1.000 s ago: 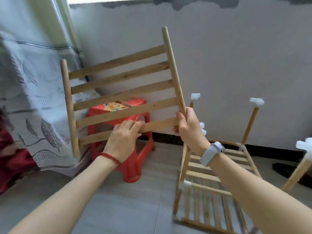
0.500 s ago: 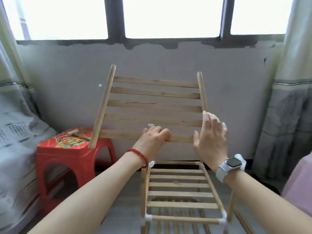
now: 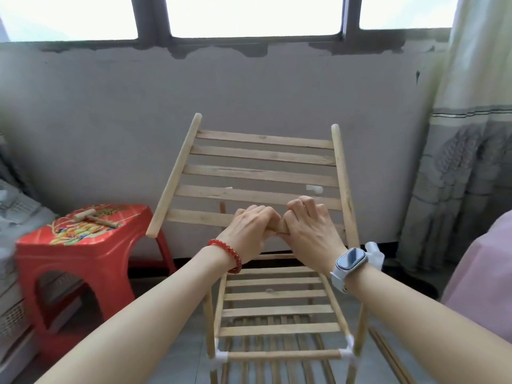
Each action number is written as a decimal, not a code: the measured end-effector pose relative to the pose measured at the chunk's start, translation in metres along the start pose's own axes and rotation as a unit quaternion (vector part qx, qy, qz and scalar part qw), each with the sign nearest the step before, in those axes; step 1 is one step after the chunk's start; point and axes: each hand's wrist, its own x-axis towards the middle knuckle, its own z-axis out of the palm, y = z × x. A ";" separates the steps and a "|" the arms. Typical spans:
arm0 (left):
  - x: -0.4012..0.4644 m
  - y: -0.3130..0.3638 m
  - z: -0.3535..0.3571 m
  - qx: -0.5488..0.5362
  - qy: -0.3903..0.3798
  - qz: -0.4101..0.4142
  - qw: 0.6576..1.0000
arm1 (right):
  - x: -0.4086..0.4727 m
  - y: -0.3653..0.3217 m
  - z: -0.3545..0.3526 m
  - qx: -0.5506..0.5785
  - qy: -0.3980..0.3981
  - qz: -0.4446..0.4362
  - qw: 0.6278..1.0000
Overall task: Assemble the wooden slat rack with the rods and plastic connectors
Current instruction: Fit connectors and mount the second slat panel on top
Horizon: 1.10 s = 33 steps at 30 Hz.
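A: Where's the loose panel?
B: Held up, tilted, above the rack, in front of the wall.
A: And the hands?
B: The left hand and right hand meet at its lowest slat, fingers curled over it, gripping.
A: Anything else?
B: A red stool at left with a small wooden mallet on top.

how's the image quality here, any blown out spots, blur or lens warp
Head view: the window is blown out to plain white, no detail outside; the red stool smears at its left edge, and the frame edges look soft; the wide lens bends the window ledge and the curtain; the slat panel and both hands, left and right, read fairly sharp in flat, soft light.
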 end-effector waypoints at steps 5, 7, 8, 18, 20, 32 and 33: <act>0.005 -0.002 0.005 0.033 -0.004 -0.006 0.999 | 0.003 0.000 0.014 -0.062 0.036 -0.034 0.997; 0.005 -0.004 0.006 0.056 -0.006 -0.005 0.998 | 0.006 -0.001 0.015 -0.069 0.030 -0.037 0.996; 0.004 -0.004 0.006 0.066 0.002 0.001 0.998 | 0.009 0.000 0.015 -0.066 0.028 -0.040 0.997; -0.073 -0.015 -0.013 -0.163 0.321 -0.218 0.907 | 0.004 0.024 0.015 -0.028 -0.020 -0.011 0.999; -0.078 -0.025 -0.005 -0.207 0.245 -0.338 0.885 | 0.000 0.024 0.016 -0.040 -0.014 -0.013 0.999; -0.071 -0.021 0.021 -0.265 0.232 -0.533 0.770 | -0.016 0.028 0.022 -0.035 -0.033 -0.039 0.998; -0.072 -0.022 0.022 -0.266 0.239 -0.536 0.765 | -0.018 0.029 0.023 -0.032 -0.030 -0.045 0.998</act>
